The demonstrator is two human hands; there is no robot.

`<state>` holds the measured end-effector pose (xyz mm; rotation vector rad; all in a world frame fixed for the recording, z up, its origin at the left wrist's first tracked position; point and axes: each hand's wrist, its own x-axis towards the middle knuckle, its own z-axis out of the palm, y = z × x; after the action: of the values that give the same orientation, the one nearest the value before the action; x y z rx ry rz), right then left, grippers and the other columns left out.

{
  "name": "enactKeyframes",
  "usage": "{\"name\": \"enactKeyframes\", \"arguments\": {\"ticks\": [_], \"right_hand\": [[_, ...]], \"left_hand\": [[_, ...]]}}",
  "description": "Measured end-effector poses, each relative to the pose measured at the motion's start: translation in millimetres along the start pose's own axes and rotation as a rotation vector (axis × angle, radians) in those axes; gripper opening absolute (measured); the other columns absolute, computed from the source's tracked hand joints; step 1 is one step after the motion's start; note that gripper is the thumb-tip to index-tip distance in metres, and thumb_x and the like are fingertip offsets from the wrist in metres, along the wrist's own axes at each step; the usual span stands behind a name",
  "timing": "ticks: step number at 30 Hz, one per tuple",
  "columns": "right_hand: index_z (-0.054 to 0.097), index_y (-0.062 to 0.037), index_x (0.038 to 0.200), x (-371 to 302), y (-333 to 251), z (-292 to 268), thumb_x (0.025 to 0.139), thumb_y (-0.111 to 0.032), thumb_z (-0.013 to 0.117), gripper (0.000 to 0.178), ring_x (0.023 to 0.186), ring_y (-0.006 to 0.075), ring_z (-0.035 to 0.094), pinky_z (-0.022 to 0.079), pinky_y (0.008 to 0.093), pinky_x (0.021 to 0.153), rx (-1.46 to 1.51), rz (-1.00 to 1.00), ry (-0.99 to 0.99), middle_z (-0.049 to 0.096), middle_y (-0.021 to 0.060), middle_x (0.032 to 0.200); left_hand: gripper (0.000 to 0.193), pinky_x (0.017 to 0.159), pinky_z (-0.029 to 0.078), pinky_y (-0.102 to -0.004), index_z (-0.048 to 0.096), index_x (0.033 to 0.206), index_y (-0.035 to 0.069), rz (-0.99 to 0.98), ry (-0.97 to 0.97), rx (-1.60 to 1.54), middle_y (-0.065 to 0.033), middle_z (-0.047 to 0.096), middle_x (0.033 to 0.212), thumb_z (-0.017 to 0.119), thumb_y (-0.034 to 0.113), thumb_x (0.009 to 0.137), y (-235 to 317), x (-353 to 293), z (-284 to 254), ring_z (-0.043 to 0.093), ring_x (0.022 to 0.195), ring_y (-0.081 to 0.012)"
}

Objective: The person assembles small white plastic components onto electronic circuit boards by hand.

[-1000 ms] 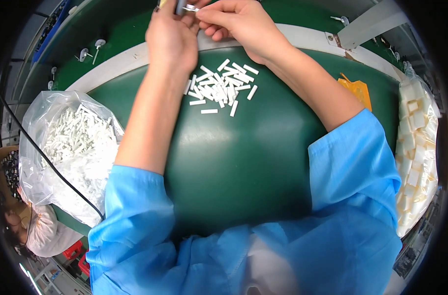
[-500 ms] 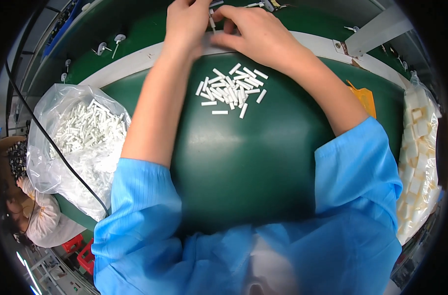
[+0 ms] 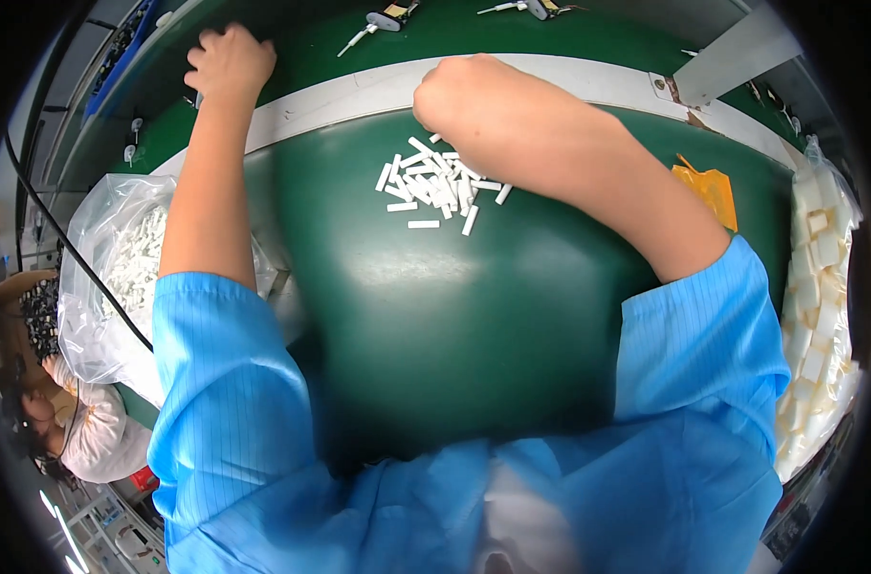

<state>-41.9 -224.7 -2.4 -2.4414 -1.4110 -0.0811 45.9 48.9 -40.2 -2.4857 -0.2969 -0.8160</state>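
Note:
My left hand (image 3: pixel 230 65) is out over the far left of the green strip beyond the white rail, its fingers curled down. Just under it shows a bit of a small pale part (image 3: pixel 197 99); what the fingers hold is hidden. Bent at the wrist, my right hand (image 3: pixel 466 100) hangs over the far edge of a loose pile of short white tubes (image 3: pixel 442 185) on the green work surface (image 3: pixel 435 325). Its back faces up, and its fingers are out of sight beneath. Past the rail, a small dark device with a white rod (image 3: pixel 385 21) lies on the strip.
A clear bag of white tubes (image 3: pixel 129 268) stands at left, a black cable (image 3: pixel 81 253) across it. Along the right edge is a bag of cream blocks (image 3: pixel 818 316), near an orange wrapper (image 3: pixel 708 191). A white post (image 3: pixel 737 62) rises far right. A co-worker (image 3: pixel 96 430) sits at far left.
My hands were together at the rail around a white rod or tube; now they are apart. The left went left over the strip, the right drew back to the pile. The dark device has come into sight.

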Motion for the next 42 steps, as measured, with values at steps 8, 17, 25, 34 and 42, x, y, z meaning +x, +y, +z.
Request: {"name": "enactKeyframes", "arguments": {"ticks": [8, 17, 25, 34, 42], "right_hand": [[0.059, 0.0064, 0.078, 10, -1, 7, 0.070, 0.002, 0.057, 0.009, 0.071, 0.0259, 0.064, 0.051, 0.0333, 0.063, -0.091, 0.084, -0.006, 0.061, 0.0160, 0.073], [0.065, 0.0043, 0.099, 23, 32, 33, 0.082, -0.012, 0.066, 0.024, 0.069, 0.0098, 0.060, 0.050, 0.0210, 0.065, 1.209, 0.512, 0.154, 0.064, 0.0062, 0.079], [0.066, 0.0047, 0.090, 18, 33, 37, 0.083, -0.015, 0.067, 0.021, 0.062, 0.0072, 0.056, 0.047, 0.0193, 0.057, 0.954, 0.515, 0.111, 0.063, 0.0036, 0.073], [0.066, 0.0046, 0.090, 22, 31, 33, 0.084, -0.015, 0.067, 0.021, 0.063, 0.0073, 0.057, 0.047, 0.0195, 0.058, 0.981, 0.516, 0.118, 0.063, 0.0043, 0.074], [0.065, 0.0014, 0.091, 27, 49, 47, 0.083, -0.009, 0.063, 0.013, 0.058, 0.0183, 0.062, 0.049, 0.0300, 0.058, 1.242, 0.519, 0.530, 0.065, 0.0146, 0.077]], "left_hand": [[0.033, 0.077, 0.052, -0.0405, 0.063, 0.100, 0.002, -0.183, -0.267, -1.020, -0.0201, 0.066, 0.089, 0.051, 0.030, 0.087, 14, -4, -20, 0.065, 0.088, -0.0312], [0.012, 0.046, 0.033, -0.0205, 0.049, 0.091, 0.000, -0.653, -0.781, -3.061, -0.0023, 0.045, 0.070, 0.044, 0.011, 0.095, 64, -40, -41, 0.039, 0.055, -0.0085], [0.009, 0.044, 0.029, -0.0204, 0.047, 0.094, 0.000, -0.858, -0.568, -3.134, -0.0057, 0.049, 0.078, 0.040, 0.006, 0.094, 67, -41, -57, 0.037, 0.052, -0.0078], [0.012, 0.046, 0.030, -0.0210, 0.048, 0.096, 0.000, -0.802, -0.561, -3.116, -0.0072, 0.050, 0.079, 0.040, 0.008, 0.096, 71, -42, -55, 0.037, 0.054, -0.0088], [0.020, 0.080, 0.046, -0.0339, 0.050, 0.102, 0.004, -0.820, -0.432, -2.643, -0.0127, 0.062, 0.099, 0.039, 0.022, 0.098, 102, -59, -102, 0.060, 0.089, -0.0228]]}}
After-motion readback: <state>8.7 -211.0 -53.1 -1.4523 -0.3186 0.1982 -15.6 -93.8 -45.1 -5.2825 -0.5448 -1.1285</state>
